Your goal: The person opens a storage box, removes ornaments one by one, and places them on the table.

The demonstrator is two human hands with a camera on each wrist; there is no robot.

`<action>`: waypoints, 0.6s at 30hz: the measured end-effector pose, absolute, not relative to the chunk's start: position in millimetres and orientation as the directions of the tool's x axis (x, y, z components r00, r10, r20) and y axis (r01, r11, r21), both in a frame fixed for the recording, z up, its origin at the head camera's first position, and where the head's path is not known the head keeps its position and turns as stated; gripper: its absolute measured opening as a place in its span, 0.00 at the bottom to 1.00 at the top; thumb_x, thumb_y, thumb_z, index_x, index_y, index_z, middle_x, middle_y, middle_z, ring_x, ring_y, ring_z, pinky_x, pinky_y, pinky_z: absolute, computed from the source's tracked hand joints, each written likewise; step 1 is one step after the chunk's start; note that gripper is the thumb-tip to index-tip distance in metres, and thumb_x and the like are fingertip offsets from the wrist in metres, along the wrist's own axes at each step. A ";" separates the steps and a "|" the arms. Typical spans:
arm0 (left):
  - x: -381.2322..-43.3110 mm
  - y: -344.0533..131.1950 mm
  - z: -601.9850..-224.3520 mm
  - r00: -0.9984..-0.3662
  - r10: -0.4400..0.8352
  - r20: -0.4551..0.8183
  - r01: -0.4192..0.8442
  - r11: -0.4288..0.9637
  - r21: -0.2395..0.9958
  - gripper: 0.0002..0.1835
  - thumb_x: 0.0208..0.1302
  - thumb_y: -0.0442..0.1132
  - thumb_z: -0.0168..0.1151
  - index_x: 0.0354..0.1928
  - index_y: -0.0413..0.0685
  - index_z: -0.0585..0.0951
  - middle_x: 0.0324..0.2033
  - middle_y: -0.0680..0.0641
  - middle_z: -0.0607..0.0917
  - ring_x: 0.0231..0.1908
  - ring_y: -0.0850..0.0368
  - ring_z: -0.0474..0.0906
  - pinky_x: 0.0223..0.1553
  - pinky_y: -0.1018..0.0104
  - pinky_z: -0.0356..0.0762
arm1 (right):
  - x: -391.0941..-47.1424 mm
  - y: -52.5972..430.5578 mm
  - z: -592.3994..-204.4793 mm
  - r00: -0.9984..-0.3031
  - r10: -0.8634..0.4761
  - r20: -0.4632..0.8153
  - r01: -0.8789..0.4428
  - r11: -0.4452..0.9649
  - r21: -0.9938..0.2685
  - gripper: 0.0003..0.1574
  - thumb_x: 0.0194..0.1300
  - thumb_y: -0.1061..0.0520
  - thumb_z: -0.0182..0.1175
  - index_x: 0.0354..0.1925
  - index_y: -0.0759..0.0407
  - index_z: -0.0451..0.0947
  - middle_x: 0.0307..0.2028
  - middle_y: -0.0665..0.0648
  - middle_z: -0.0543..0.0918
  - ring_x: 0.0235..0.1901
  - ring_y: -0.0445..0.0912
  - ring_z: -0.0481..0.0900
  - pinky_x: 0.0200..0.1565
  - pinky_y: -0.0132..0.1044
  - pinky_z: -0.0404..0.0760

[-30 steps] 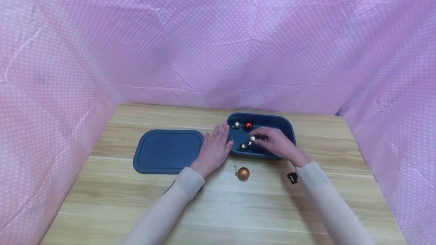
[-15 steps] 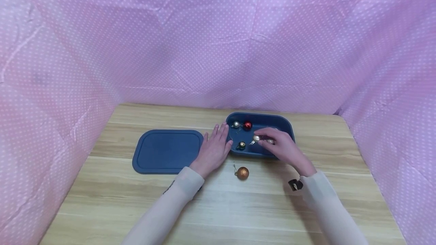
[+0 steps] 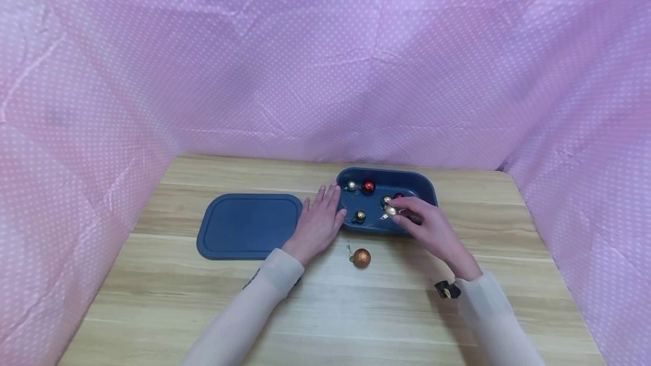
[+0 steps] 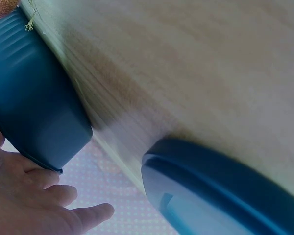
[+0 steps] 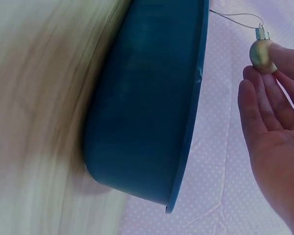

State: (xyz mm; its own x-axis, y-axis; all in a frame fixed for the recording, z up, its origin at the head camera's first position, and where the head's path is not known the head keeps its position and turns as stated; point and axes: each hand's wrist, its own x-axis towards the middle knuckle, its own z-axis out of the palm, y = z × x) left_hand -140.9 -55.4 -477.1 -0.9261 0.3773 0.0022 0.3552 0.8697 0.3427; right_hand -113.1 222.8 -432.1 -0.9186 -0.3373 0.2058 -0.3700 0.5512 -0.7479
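Note:
My right hand (image 3: 432, 230) pinches a small pale-gold Christmas bauble (image 3: 391, 211) between thumb and fingers. In the right wrist view the bauble (image 5: 262, 55) has a metal cap and a thin string loop, and is above the box's rim level. Below it stands the dark blue open box (image 3: 414, 179), holding a red bauble (image 3: 368, 186), a silver one (image 3: 351, 185), a dark gold one (image 3: 359, 217) and more near the right fingers, partly hidden. My left hand (image 3: 316, 225) lies with straight fingers against the box's left side; the left wrist view shows its fingers at the rim.
A flat blue lid (image 3: 249, 226) lies on the wooden table (image 3: 325, 309), left of the box. In front of the box is a glittery orange bauble (image 3: 361, 258) with a string. Pink dotted cloth (image 3: 325, 72) hangs behind and along both sides.
The right hand has drawn back rightward and slightly toward the front with the pale-gold bauble, uncovering other baubles in the box. The left hand stays at the box's side.

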 end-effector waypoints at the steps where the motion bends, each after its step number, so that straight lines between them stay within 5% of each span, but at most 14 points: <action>1: -140.8 -55.5 -477.1 -0.926 0.378 0.003 0.356 0.870 0.342 0.35 0.85 0.55 0.37 0.83 0.45 0.50 0.82 0.46 0.49 0.81 0.46 0.43 0.74 0.33 0.50 | -111.5 223.1 -432.0 -0.921 -0.330 0.207 -0.365 0.548 -0.753 0.18 0.70 0.61 0.68 0.57 0.56 0.85 0.55 0.53 0.85 0.54 0.48 0.83 0.55 0.50 0.83; 4: -140.4 -55.8 -477.4 -0.926 0.377 0.004 0.356 0.870 0.340 0.35 0.85 0.56 0.37 0.83 0.45 0.50 0.82 0.46 0.49 0.81 0.46 0.42 0.74 0.34 0.50 | -106.5 223.8 -431.5 -0.924 -0.309 0.225 -0.365 0.539 -0.759 0.19 0.69 0.61 0.69 0.57 0.58 0.85 0.56 0.54 0.86 0.54 0.48 0.84 0.54 0.50 0.83; 11: -140.6 -56.0 -478.3 -0.926 0.379 0.007 0.357 0.867 0.347 0.35 0.85 0.56 0.36 0.83 0.45 0.51 0.82 0.47 0.48 0.81 0.44 0.44 0.74 0.33 0.50 | -95.8 227.0 -433.3 -0.916 -0.273 0.295 -0.400 0.537 -0.743 0.18 0.67 0.63 0.70 0.56 0.57 0.86 0.52 0.52 0.87 0.52 0.39 0.83 0.52 0.24 0.79; 18: -142.0 -55.2 -478.1 -0.925 0.381 0.005 0.360 0.869 0.339 0.35 0.85 0.57 0.35 0.83 0.45 0.50 0.82 0.47 0.47 0.81 0.45 0.43 0.74 0.34 0.50 | -82.6 227.1 -432.8 -0.914 -0.239 0.329 -0.406 0.526 -0.747 0.19 0.65 0.63 0.72 0.55 0.54 0.87 0.51 0.49 0.88 0.51 0.36 0.82 0.51 0.25 0.80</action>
